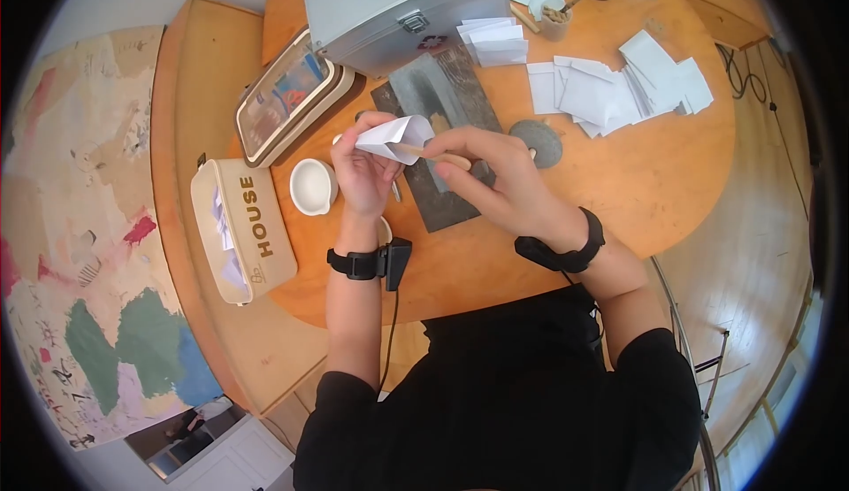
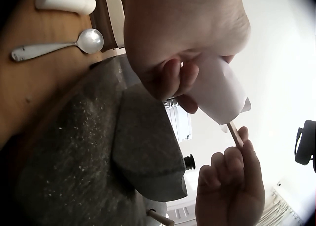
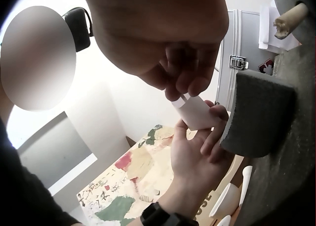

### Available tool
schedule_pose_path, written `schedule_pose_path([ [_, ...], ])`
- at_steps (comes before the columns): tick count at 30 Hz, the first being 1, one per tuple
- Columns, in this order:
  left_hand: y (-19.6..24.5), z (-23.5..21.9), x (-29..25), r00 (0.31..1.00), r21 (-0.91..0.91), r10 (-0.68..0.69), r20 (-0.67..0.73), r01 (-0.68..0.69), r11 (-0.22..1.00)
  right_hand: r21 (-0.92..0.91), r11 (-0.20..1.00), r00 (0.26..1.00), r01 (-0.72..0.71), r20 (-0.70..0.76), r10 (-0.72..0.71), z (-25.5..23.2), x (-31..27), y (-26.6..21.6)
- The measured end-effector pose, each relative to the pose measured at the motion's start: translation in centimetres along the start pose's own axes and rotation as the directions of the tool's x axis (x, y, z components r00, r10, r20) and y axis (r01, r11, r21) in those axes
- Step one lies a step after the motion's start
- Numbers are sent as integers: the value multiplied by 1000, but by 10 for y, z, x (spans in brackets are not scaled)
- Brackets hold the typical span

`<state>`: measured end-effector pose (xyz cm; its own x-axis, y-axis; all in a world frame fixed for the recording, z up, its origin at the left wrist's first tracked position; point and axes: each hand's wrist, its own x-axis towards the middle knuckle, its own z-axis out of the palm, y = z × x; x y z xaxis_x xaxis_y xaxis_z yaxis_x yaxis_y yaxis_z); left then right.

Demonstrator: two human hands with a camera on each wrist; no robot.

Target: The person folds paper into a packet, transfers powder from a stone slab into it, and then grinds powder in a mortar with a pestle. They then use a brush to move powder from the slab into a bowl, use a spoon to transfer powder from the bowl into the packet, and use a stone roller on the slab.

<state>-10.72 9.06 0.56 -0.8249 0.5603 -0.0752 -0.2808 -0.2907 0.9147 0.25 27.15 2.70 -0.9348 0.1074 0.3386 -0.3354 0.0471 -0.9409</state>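
My left hand (image 1: pixel 364 168) holds a folded white paper packet (image 1: pixel 386 137) with its mouth facing right. My right hand (image 1: pixel 504 177) pinches a thin wooden stick (image 2: pixel 234 134), whose far end reaches into the packet's mouth; what lies inside the packet is hidden. Below both hands is a dark stone slab (image 1: pixel 451 212) bearing a grey stone block (image 3: pixel 256 114). Left of the slab stands a white mortar (image 1: pixel 312 187). A white pestle (image 2: pixel 64 2) and a metal spoon (image 2: pixel 59 44) lie on the table nearby.
A round grey stone (image 1: pixel 537 143) with a wooden peg sits right of the slab. Several white packets (image 1: pixel 610 93) spread farther right. Behind stand a silver case (image 1: pixel 407 13) and a small cup (image 1: pixel 554 24). A "HOUSE" box (image 1: pixel 248 234) with papers is at left.
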Motion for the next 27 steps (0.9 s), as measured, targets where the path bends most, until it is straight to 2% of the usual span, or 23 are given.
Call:
schedule_pose_path([
  [3, -1, 1, -1, 1000, 29, -1, -25, 2, 1000, -3, 991, 989, 135, 60, -135, 1, 5, 4],
  [6, 1, 3, -2, 997, 108, 26, -66, -19, 994, -222, 965, 990, 143, 20, -142, 1, 6, 8],
  [9, 0, 1, -2, 995, 249, 90, -50, -75, 966, -137, 980, 982, 146, -101, -161, 5, 5, 8],
  [12, -1, 2, -2, 984, 395, 169, -53, -135, 909, -57, 997, 999, 44, -19, -45, 4, 5, 10],
  [15, 3, 5, -2, 973, 481, 220, -65, -162, 862, 123, 991, 988, -51, -141, 68, 3, 3, 12],
  [18, 9, 17, -7, 975, 530, 216, -47, -159, 833, 303, 942, 977, -144, -108, 185, 1, 2, 10],
  [21, 8, 20, -8, 964, 596, 265, -14, -205, 776, 320, 924, 950, -211, -154, 271, 0, -3, 14],
  [24, 8, 23, -5, 937, 640, 348, 26, -283, 714, 440, 892, 938, -107, -253, 238, -3, -7, 19],
  [25, 7, 26, -4, 927, 648, 373, 41, -309, 696, 445, 887, 941, -122, -231, 246, -2, -7, 21],
  [27, 5, 33, -3, 945, 687, 327, 23, -252, 681, 454, 877, 945, -155, -191, 266, 2, -5, 22],
])
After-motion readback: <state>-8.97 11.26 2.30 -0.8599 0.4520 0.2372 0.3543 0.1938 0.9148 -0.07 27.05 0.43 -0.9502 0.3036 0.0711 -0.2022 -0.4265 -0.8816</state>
